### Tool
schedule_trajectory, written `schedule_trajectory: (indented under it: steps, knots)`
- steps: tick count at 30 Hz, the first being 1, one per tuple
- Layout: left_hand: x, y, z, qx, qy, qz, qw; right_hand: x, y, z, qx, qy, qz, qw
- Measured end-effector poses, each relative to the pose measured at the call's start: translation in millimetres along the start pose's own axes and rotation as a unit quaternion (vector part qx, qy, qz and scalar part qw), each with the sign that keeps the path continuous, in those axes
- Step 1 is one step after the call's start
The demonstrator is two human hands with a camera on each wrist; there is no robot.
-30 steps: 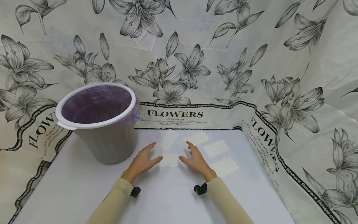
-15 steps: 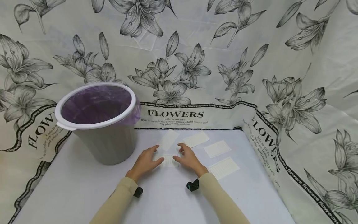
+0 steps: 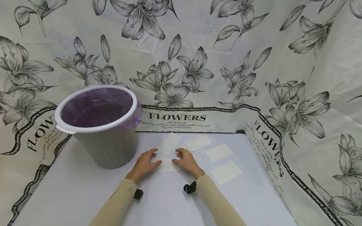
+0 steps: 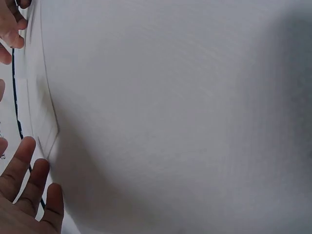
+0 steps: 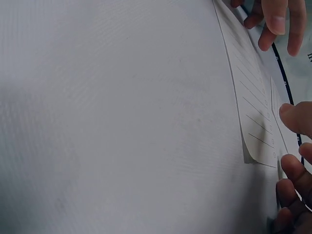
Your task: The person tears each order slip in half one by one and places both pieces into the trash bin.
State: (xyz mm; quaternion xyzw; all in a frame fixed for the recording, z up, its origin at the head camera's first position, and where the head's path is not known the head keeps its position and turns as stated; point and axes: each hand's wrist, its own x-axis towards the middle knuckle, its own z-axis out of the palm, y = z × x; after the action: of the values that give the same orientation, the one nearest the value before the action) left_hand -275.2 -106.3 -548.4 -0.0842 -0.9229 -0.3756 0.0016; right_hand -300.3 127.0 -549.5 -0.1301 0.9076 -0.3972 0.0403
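Note:
A small white paper slip with ruled lines [image 3: 170,165] lies on the white table between the two hands. At its left end is the left hand [image 3: 144,164], thumb and fingers spread, the thumb tip right at the slip's edge. The right hand [image 3: 187,162] is at the other end, fingers loosely bent and the thumb overlapping the slip's corner in the head view. Neither hand grips anything. In the right wrist view a lined slip [image 5: 253,112] shows one corner curled up off the table.
A grey bin [image 3: 108,149] with a white rim and purple liner bag stands at the left. Another slip [image 3: 169,143] lies behind the hands. Three more, a back one [image 3: 198,142], a middle one [image 3: 219,153] and a front one [image 3: 226,172], lie at the right. Flower-printed cloth [image 3: 181,119] borders the table.
The right hand has moved left and slightly forward to the slip between the hands. The left hand has shifted only slightly. The slips and bin stay in place.

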Motion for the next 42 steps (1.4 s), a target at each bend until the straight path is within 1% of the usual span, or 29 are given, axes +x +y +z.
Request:
schedule_trajectory:
  steps: [2,5,9,14,17,21,27,30,33,36,40,42]
  knots:
    - [-0.7,-2.9,0.9,0.0,0.0,-0.001,1.0,-0.1,0,2,-0.007,-0.003,0.007,0.9999]
    - [-1.6,-6.3,1.7,0.0,0.006,0.001,1.0,0.1,0,4,-0.021,-0.005,0.005,0.9997]
    - [-3.0,-7.2,1.3,-0.004,0.014,0.002,0.9999,0.6,-2,6,-0.038,-0.003,0.004,0.9993]
    - [-4.8,-6.5,2.3,-0.007,0.011,-0.008,0.9999,0.9,-5,7,-0.064,-0.01,0.013,0.9978]
    - [-4.2,-7.2,3.7,-0.001,0.009,-0.015,0.9998,2.0,-6,7,-0.079,-0.016,0.015,0.9966]
    - [-2.3,-10.1,6.3,0.013,0.009,-0.016,0.9997,3.7,-8,6,-0.085,-0.029,0.017,0.9958]
    - [-2.3,-10.4,8.0,0.017,0.002,-0.016,0.9997,4.9,-10,4,-0.091,-0.045,0.024,0.9945]
    - [-2.8,-10.5,8.1,0.025,-0.003,-0.015,0.9996,3.4,-12,4,-0.087,-0.048,0.025,0.9947]
    - [-3.4,-10.1,7.4,0.028,-0.006,-0.014,0.9995,1.7,-16,4,-0.063,-0.055,0.028,0.9961]
    - [-3.5,-9.3,7.0,0.03,-0.007,-0.003,0.9995,0.5,-18,4,-0.039,-0.059,0.021,0.9973]
    - [-3.6,-7.8,7.4,0.038,-0.015,0.006,0.9991,-0.3,-18,6,-0.025,-0.054,0.0,0.9982]
    - [-4.1,-6.3,7.5,0.041,-0.021,0.008,0.9989,-1.4,-18,7,-0.018,-0.051,-0.003,0.9985]
